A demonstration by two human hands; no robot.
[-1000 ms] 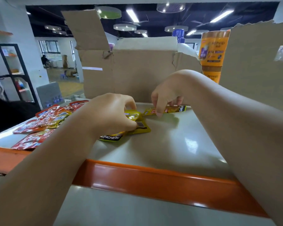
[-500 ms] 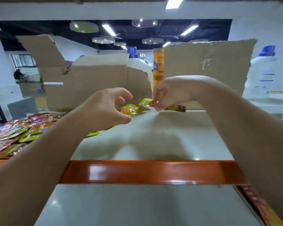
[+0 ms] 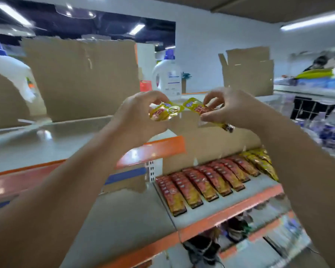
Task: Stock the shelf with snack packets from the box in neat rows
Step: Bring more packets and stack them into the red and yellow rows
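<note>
Both hands are seen raised in front of and just below the white detergent bottle (image 3: 167,78), which stands upright with a blue cap. A crumpled yellow packet (image 3: 163,112) is pinched by the left hand (image 3: 137,117), below and slightly left of the bottle, with the thumb and curled fingers closed on its left end. A longer yellow-and-red packet (image 3: 199,110) is gripped by the right hand (image 3: 232,111), below and to the right of the bottle; the fingers are curled over its top edge and the thumb is pressed under it, and its dark end sticks out beneath the hand. The near ends of the two packets are brought close together directly below the bottle (whether they touch cannot be told). Both packets are held in the air, resting on no surface.

Well below and to the right of the bottle, a lower shelf (image 3: 230,213) with an orange front edge is seen. Red packets (image 3: 197,188) are laid flat on it in several neat overlapping rows, and yellow packets (image 3: 261,163) are laid in a row at the end farthest right of the bottle. A large cardboard sheet (image 3: 79,78) stands to the left of the bottle, on a grey upper shelf (image 3: 66,136). An open cardboard box (image 3: 248,72) is seen to the right of the bottle.
</note>
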